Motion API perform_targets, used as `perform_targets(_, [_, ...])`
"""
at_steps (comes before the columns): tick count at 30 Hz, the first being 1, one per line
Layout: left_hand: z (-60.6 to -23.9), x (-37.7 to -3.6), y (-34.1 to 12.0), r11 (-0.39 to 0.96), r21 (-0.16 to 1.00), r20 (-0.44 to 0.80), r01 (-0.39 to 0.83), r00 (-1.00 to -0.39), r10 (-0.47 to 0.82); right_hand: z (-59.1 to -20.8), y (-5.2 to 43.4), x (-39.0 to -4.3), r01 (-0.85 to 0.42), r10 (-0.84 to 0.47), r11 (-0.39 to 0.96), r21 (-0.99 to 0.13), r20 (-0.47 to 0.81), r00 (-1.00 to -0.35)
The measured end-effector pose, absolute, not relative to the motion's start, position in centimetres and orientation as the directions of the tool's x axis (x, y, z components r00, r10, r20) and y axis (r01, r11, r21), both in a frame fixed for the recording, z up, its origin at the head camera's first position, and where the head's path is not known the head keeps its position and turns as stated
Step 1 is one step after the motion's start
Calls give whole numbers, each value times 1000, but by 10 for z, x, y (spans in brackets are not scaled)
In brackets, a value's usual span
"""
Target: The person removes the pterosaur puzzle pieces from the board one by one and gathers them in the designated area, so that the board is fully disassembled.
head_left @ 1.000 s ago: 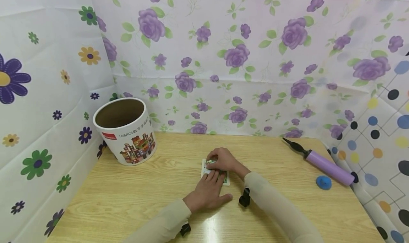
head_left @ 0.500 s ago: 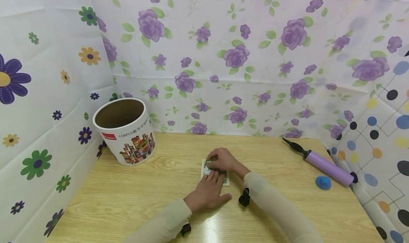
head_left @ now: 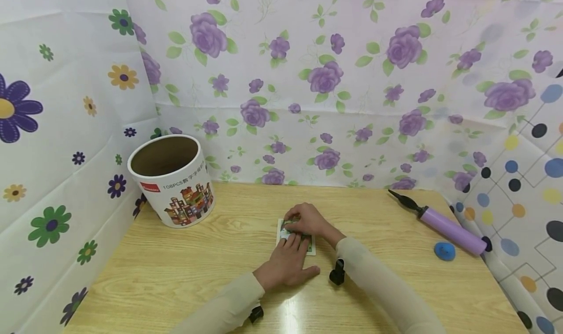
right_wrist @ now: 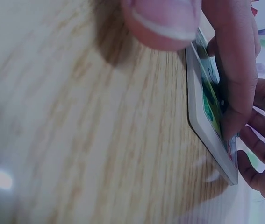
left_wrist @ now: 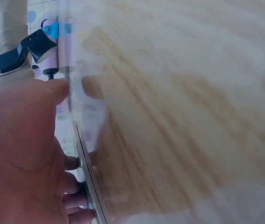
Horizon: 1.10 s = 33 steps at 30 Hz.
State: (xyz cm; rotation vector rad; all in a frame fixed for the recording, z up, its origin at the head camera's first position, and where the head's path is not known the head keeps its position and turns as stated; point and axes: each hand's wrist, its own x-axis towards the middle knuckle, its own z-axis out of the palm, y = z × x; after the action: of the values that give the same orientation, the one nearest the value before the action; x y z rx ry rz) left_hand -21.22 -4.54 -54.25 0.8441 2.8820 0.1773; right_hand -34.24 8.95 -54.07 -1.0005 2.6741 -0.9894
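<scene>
The right hand is curling its fingers over the far part of a small flat board with a green picture and is pressing down on it. The left hand is lying flat with straight fingers resting on the near part of the board. The board is lying in the middle of the wooden table. A round cardboard tub is standing open at the far left corner. A purple hand pump and a blue piece are lying near the right edge, well apart from the hands.
</scene>
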Motion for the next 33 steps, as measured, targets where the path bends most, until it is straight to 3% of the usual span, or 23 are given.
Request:
perform_targets(15, [-535, -210, -47, 838, 170, -133, 519, -830, 541, -539, 88, -340, -540, -634, 565, -624, 91, -768])
perform_targets(25, [-531, -209, -47, 837, 146, -150, 527, -825, 545, -533, 86, -337, -617, -658, 565, -548, 153, -738])
perform_targets(33, [-532, -207, -51, 826, 108, -118, 553, -818, 563, -529, 100, -334, -536, -597, 526, -660, 163, -786])
